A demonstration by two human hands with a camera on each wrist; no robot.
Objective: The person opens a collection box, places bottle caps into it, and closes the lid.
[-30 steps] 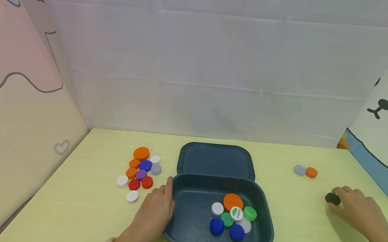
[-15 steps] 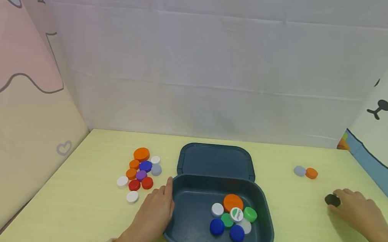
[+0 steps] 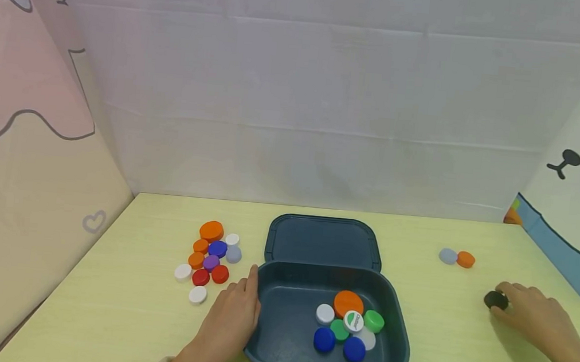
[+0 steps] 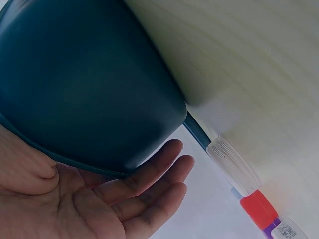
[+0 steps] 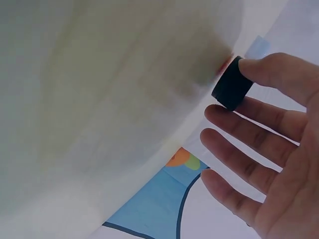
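Pinched black cap (image 3: 495, 300) between thumb and fingers of right hand (image 3: 539, 320), at right side of table (image 3: 452, 333), near orange cap (image 3: 466, 259) and pale cap (image 3: 447, 256). Rested left hand (image 3: 233, 314), fingers loosely extended, against left wall of dark blue container (image 3: 283, 341), with coloured caps (image 3: 349, 303) inside.

Pale yellow tabletop (image 3: 107, 314), creased whitish backdrop (image 3: 318, 91), cartoon-printed side panels (image 3: 24, 198), soft light
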